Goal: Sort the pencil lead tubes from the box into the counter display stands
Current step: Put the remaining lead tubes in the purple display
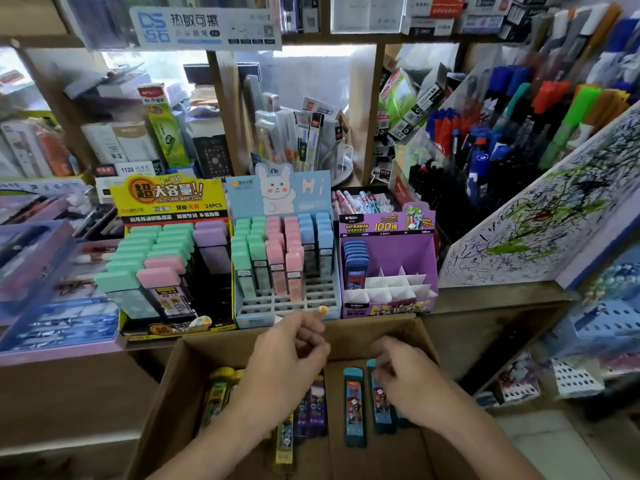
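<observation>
A cardboard box (420, 336) sits below the counter. On its floor lie yellow lead tubes (217, 393), purple ones (313, 408) and a teal tube (354, 407). My right hand (407, 374) reaches into the box, its curled fingers closing on the top end of a second teal tube (381, 408). My left hand (289, 356) hovers over the box's middle with fingers curled in and nothing visible in them. On the counter stand a yellow display stand (169, 199), a blue bunny stand (311, 190) and a purple Ultraman stand (388, 226) with dark blue tubes (356, 261).
White dividers (394, 287) in the purple stand hold nothing. The bunny stand's front grid slots (287, 301) are bare. Marker racks (502, 140) and a scribbled test pad (540, 220) crowd the right. Flat blue and purple boxes (52, 306) lie to the left.
</observation>
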